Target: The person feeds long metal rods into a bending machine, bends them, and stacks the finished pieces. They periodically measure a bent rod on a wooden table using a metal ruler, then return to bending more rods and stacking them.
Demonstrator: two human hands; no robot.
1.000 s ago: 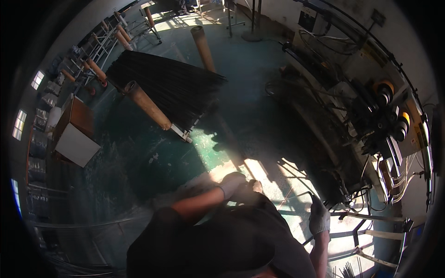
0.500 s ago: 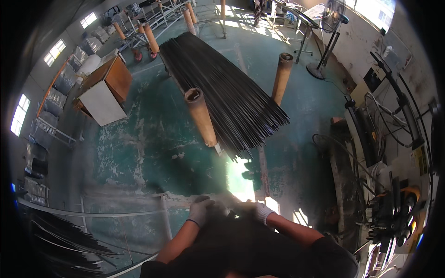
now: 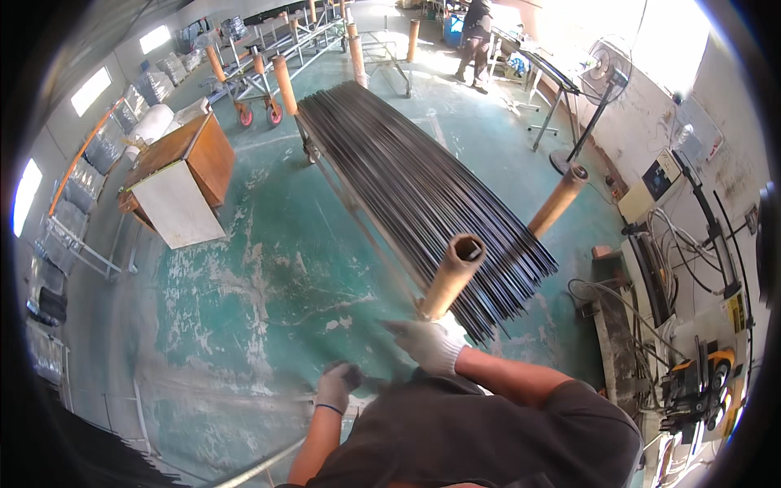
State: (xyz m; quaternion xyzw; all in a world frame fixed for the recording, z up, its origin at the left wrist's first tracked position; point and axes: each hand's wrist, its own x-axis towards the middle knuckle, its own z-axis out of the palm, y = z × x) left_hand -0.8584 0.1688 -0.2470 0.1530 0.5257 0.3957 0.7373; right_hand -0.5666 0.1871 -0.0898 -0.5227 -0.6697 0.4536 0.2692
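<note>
Closest in, the left hand (image 3: 336,384), in a grey work glove, is curled shut around a thin pale rod (image 3: 220,401) that runs off to the left as a motion-blurred streak low over the floor; its forearm comes up bare from the lower edge, wrist bent forward. Just beyond it, the right hand (image 3: 425,342), in a white glove, is stretched out flat with the fingers fairly wide and pointing left; it hovers near the foot of a tan cardboard-coloured post (image 3: 450,278), and whether it grips anything cannot be told through the blur. Its bare forearm angles back to a dark sleeve on the right. The post stands tilted, hollow at its top, at the near corner of a long rack. On that rack lies a thick bundle of dark slender rods (image 3: 415,187), packed side by side and running away from the person, their near ends fanned just right of the post. A second tan post (image 3: 557,201) rises at the bundle's right edge. Farther left on the worn green floor (image 3: 268,268) stands a wooden cabinet (image 3: 183,179), and far beyond, a standing fan (image 3: 606,69).
</note>
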